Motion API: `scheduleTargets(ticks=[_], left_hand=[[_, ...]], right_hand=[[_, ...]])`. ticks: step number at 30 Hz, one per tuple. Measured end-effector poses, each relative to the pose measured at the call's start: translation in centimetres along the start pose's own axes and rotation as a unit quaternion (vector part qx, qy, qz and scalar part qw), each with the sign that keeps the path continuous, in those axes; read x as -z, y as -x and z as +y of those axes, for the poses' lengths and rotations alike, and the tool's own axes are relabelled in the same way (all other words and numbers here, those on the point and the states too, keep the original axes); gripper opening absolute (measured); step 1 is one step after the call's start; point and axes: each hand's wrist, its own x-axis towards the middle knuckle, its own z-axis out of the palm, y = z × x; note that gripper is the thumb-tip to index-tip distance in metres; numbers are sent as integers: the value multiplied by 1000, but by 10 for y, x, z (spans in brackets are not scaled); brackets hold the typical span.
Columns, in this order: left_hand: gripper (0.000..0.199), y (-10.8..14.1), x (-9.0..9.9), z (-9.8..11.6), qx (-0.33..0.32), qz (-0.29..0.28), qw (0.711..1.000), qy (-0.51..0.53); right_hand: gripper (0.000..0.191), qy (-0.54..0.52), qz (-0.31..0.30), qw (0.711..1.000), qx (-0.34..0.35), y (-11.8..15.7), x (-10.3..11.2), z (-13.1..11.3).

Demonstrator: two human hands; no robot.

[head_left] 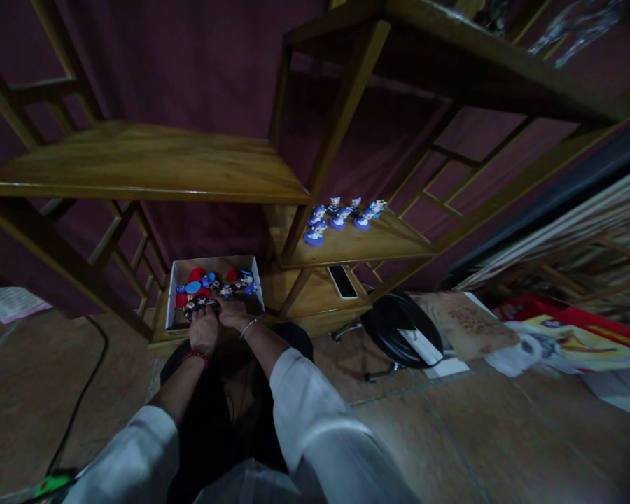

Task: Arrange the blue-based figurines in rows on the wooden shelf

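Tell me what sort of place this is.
Probably a display corner in a home or shop: wooden shelving, small figurines standing on one shelf, and a black stool on the tiled floor.

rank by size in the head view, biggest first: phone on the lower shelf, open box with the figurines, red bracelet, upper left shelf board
1. upper left shelf board
2. open box
3. phone
4. red bracelet

Figurines (193, 287) in 1 box (218, 263) (phone (343, 282) right).
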Motion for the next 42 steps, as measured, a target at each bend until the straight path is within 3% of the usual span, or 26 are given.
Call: scheduleTargets(ticks=[9,14,20,30,42], left_hand=[[37,0,4,-1,-24,-8,998,52],[36,1,0,1,-40,1,996,83],[49,3,-5,3,-53,29,988,144],[54,8,-10,1,-40,71,955,284],[46,11,-15,-3,-53,124,944,300]], right_hand=[[48,-58,8,998,-31,-5,-2,4],[41,-113,63,991,-26,4,0,3],[38,-162,128,978,-36,11,3,2],[41,-209,209,953,-73,19,3,-6],[28,-143,159,972,-98,29,-1,-10]])
